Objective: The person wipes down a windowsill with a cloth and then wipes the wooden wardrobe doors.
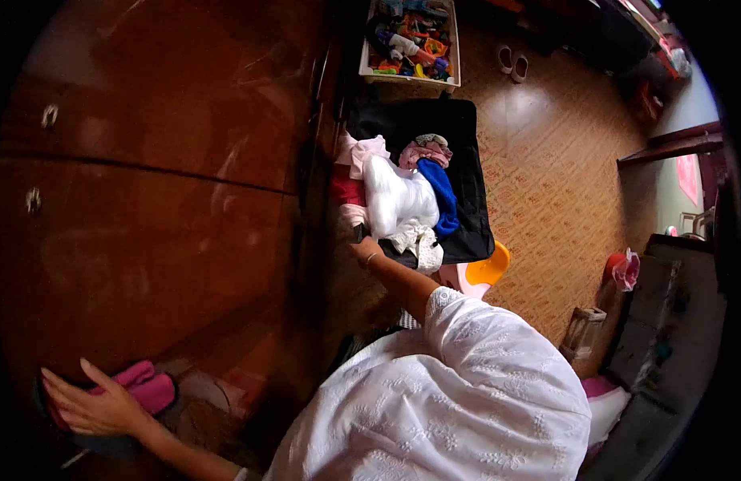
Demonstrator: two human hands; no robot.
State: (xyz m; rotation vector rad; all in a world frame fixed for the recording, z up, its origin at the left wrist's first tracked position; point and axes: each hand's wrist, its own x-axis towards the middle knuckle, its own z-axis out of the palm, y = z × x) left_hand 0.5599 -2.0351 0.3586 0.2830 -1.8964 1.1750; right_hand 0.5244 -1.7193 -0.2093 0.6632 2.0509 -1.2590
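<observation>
An open black suitcase (467, 192) lies on the floor at upper centre, holding a white plastic-wrapped bundle (398, 196), a blue cloth (441, 196) and pink, red and white clothes. My right hand (366, 251), with a bracelet on the wrist, is closed at the suitcase's near left corner, beside a white dotted cloth (420, 240); what its fingers hold is too small to tell. At lower left, my left hand (106, 407) has its fingers stretched out, over or against a pink and dark grey item (150, 389).
Large brown wooden panels (146, 160) with metal handles fill the left. Beyond the suitcase stands a white bin of toys (455, 48). Shoes (512, 64) lie on the patterned floor (539, 184). An orange and pink plastic item (491, 268) is beside the suitcase, a red bin (619, 268) farther right.
</observation>
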